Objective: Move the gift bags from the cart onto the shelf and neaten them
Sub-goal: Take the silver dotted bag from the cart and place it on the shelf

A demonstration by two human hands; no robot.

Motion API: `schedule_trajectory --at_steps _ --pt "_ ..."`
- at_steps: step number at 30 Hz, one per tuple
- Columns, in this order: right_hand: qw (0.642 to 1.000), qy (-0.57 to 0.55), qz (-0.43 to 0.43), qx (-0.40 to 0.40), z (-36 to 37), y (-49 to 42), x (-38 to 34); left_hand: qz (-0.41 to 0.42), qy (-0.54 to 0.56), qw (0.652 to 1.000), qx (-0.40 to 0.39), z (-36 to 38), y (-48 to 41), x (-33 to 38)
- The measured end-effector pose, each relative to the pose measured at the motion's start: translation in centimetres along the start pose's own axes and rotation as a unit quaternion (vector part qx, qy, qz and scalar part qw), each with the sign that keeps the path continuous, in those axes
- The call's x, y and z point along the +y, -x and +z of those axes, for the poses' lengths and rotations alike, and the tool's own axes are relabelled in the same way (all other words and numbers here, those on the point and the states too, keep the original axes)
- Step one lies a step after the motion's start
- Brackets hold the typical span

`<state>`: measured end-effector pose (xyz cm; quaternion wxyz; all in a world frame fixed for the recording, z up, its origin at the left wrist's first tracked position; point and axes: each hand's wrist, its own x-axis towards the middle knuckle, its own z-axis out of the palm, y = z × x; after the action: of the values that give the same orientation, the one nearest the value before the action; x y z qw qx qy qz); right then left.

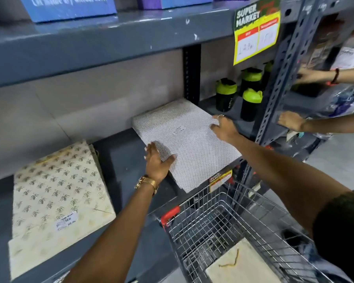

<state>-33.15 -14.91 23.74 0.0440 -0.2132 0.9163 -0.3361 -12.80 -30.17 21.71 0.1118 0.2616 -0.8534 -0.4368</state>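
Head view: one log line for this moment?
left hand flat on dotted bags | right hand at their edge | shelf | cart holds one bag

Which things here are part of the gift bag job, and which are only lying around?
Part of the job: dotted gift bags, patterned gift bags, cream bag in the cart, shelf.
Only around: green-lidded bottles, price sign, blue boxes.

— What sort of place was it?
— A shop. A yellow tag (256, 31) reading "SUPER MARKET", with handwritten prices, hung from the grey metal shelf (90, 43).
— Anything else?
— A wire cart (219, 219) stood below, green-lidded bottles (226, 94) were lined up for sale, and a price sticker (66, 220) marked one patterned bag (57, 193).
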Motion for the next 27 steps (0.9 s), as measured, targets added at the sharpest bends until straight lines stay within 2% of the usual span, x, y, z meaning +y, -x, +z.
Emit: schedule_trajectory --at_steps 4,8,16,19,21,24,27 --pt "0.999 -0.024 0.015 -0.025 1.2 -1.6 0.3 -0.010 -0.026 1.000 0.013 0.5 -1.3 -0.8" --pt "0.999 0.017 0.006 -0.050 2.2 -1.5 1.0 -0.028 -0.076 0.997 0.008 0.5 -2.1 -1.6" --pt "0.997 0.054 -0.018 -0.049 3.2 -2.1 2.1 -0.037 -0.060 0.997 0.032 1.4 -3.3 -2.1" --pt "0.990 0.134 -0.048 -0.011 2.6 -0.8 1.7 -0.038 -0.099 0.993 0.045 1.5 -2.5 -1.7" --pt "0.985 0.157 -0.073 0.017 2.0 0.9 1.4 -0.017 -0.099 0.991 0.087 2.0 -0.6 -1.1" --pt "0.983 0.129 -0.116 0.054 1.2 5.3 1.7 0.046 -0.096 0.983 0.148 3.5 3.9 0.8" --pt "0.983 0.075 -0.142 0.091 0.9 11.4 3.2 0.088 -0.050 0.982 0.163 6.4 9.4 2.6"
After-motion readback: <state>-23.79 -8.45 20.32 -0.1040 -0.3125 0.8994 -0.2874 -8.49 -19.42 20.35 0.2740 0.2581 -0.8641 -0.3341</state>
